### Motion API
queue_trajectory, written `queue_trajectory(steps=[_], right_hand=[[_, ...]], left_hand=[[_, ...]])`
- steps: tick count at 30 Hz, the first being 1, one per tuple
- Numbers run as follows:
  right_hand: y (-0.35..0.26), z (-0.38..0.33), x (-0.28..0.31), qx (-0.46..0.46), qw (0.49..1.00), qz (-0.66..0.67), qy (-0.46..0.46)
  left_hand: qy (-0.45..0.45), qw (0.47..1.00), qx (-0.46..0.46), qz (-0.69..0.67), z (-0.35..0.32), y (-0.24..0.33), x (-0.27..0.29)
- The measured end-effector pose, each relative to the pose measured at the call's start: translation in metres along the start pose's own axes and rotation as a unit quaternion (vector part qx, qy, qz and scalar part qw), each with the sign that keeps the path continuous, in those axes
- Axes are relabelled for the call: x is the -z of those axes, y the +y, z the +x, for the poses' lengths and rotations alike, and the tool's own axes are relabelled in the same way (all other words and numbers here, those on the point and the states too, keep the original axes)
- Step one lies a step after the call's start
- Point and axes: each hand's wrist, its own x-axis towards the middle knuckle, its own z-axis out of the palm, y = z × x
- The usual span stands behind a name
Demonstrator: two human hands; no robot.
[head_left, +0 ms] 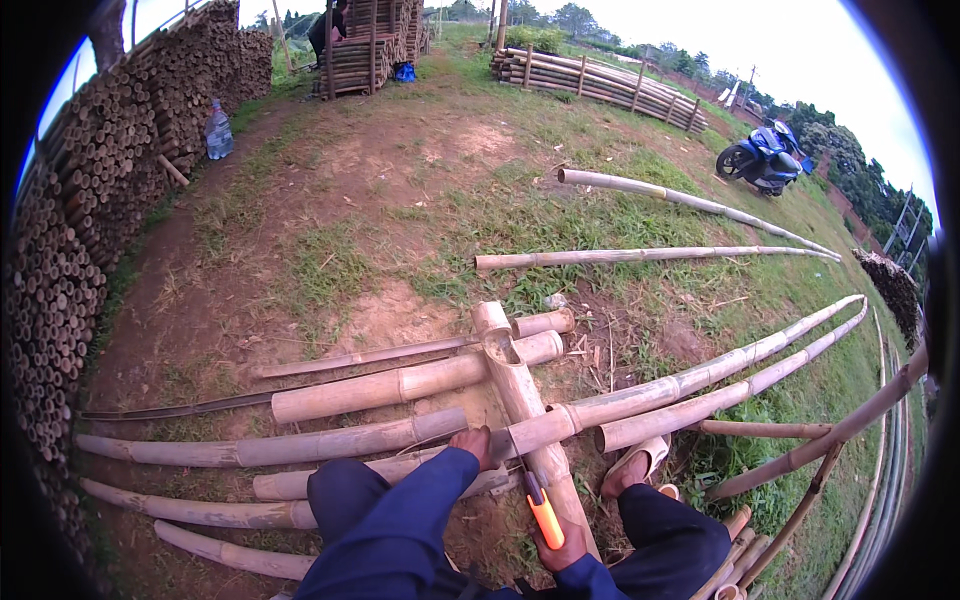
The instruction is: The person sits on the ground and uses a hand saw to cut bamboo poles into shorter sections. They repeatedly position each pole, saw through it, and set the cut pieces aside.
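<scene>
The left hand (472,442) is closed around the cut end of a long bamboo pole (700,378), which is held across a thick bamboo stem (520,395) lying on the ground. An orange-handled knife (541,510) is gripped in the right hand (563,550), its blade laid against the pole's end.

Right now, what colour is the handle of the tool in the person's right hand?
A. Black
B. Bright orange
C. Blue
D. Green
B: the right hand grips a tool with a bright orange handle, its blade end pointing up toward the bamboo pole that the left hand rests on.
</scene>
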Motion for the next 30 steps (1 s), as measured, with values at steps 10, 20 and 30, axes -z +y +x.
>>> queue_trajectory(steps=[10, 20, 30], right_hand=[[-0.017, 0.004, 0.005, 0.022, 0.999, -0.028, -0.004], [-0.007, 0.0, -0.002, 0.015, 0.999, -0.041, -0.004], [-0.02, -0.004, -0.002, 0.007, 0.999, -0.046, -0.004]], left_hand=[[0.048, 0.999, -0.015, 0.016, -0.007, 0.004, -0.007], [0.07, 0.997, -0.015, 0.036, -0.001, -0.004, -0.022], [0.048, 0.998, -0.019, 0.035, -0.008, 0.002, -0.011]])
